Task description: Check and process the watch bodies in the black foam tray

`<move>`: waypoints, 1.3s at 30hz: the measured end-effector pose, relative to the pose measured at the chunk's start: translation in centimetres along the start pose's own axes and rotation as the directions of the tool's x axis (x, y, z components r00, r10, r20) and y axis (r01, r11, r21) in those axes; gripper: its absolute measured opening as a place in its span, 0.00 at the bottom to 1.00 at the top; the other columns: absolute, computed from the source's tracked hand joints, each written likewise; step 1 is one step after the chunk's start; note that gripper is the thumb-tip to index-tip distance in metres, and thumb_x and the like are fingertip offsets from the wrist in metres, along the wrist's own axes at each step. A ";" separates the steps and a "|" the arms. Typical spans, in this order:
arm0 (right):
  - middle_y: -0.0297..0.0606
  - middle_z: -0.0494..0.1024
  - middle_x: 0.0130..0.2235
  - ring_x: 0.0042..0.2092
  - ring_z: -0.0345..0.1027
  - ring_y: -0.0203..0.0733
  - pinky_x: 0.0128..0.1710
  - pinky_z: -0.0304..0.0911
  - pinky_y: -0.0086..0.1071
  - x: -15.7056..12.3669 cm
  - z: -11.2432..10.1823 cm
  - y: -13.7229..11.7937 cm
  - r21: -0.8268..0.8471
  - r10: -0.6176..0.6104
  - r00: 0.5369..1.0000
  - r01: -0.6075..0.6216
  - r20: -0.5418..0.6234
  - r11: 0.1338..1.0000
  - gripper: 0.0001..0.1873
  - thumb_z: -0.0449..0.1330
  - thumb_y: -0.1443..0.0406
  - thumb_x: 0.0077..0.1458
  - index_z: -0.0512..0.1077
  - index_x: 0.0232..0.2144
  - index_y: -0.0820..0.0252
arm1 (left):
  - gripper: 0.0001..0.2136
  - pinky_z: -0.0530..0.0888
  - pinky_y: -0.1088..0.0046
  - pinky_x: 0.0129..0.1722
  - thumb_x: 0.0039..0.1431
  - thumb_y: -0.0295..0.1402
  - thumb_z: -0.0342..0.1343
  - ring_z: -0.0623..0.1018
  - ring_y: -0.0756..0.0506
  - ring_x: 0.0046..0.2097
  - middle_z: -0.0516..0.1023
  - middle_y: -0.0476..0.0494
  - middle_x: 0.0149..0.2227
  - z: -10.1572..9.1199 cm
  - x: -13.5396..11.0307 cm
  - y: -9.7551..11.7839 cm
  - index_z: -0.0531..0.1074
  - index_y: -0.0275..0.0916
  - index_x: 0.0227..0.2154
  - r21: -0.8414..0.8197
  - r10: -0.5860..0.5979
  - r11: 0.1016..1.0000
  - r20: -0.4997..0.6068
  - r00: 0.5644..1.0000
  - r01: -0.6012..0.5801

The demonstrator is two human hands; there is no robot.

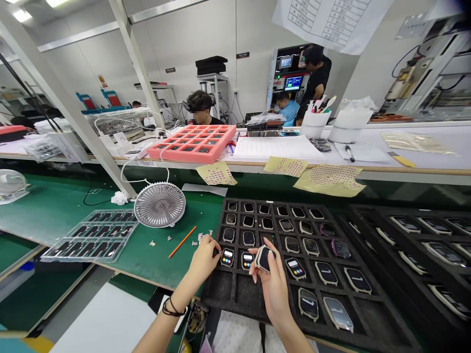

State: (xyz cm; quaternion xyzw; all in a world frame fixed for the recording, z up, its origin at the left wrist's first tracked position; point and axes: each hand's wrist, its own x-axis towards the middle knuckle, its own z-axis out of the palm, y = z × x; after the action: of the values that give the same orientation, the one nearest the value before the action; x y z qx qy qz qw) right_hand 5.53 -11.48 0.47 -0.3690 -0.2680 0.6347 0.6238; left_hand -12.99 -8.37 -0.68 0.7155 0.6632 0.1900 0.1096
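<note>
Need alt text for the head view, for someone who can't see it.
A person's right hand holds a strapless watch over a black tray of similar watches, some with lit screens; the left hand is at the tray's left edge. A fan stands on the green bench.

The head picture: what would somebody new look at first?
Probably the bright pink tray on the raised shelf. Next, the round grey fan on the green bench, left of the black tray of watches. Then the right hand, holding a watch over that black tray.
</note>
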 end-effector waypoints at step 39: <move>0.43 0.77 0.45 0.24 0.66 0.38 0.24 0.65 0.35 -1.5 0.5 0.0 0.099 0.044 0.971 -0.068 0.234 0.993 0.24 0.55 0.50 0.56 0.65 0.53 0.48 | 0.20 0.71 0.75 0.24 0.54 0.49 0.55 0.70 0.53 0.21 0.76 0.48 0.30 0.2 -3.4 8.1 0.70 0.39 0.41 -0.953 -0.031 0.184 0.240 0.970 0.242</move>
State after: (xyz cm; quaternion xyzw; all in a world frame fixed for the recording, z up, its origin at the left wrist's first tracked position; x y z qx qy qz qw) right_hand 5.06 -12.89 0.92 -0.2661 -0.2942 0.7042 0.5889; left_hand -5.66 -12.51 2.00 0.4347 0.4418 0.4956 0.6085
